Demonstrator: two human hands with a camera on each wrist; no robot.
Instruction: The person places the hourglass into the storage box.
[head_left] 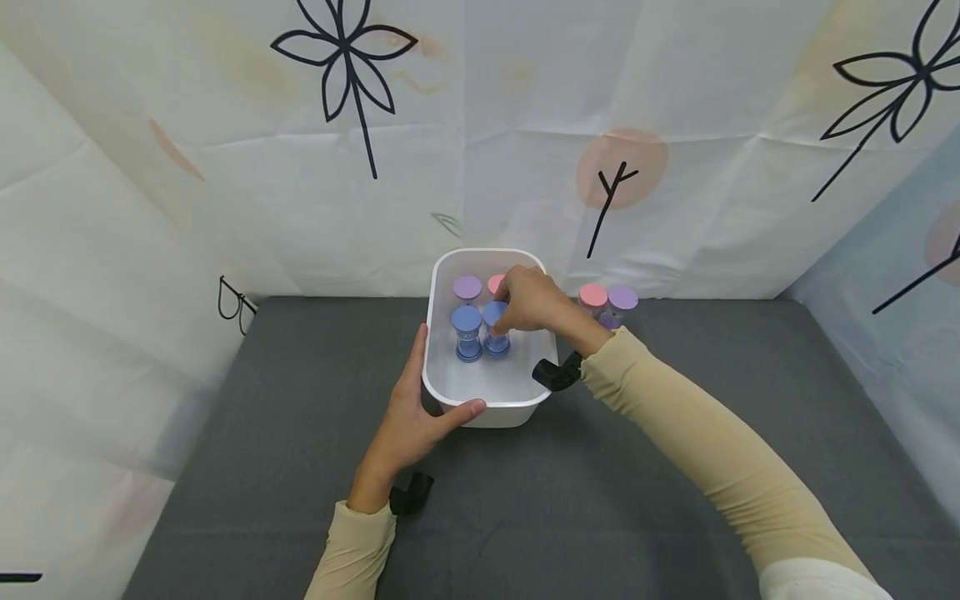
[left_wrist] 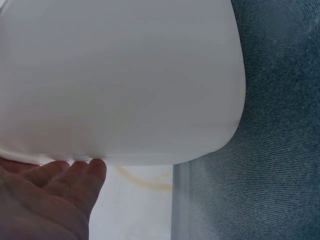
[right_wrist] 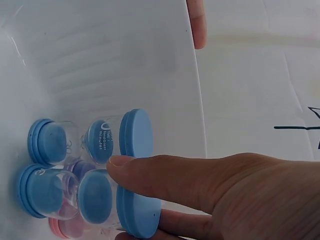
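Right grip (head_left: 534, 302): blue hourglass (right_wrist: 94, 197), long axis upright.

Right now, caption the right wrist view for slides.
Right hand grips a blue sandglass beside another in a white bin.

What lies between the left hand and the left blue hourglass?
Between the left hand and the left blue hourglass, the head view shows only the white tub: its wall and some bare floor.

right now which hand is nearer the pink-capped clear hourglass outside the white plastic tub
Right. The right hand is over the tub, just left of the hourglass; the left hand is at the tub's left side.
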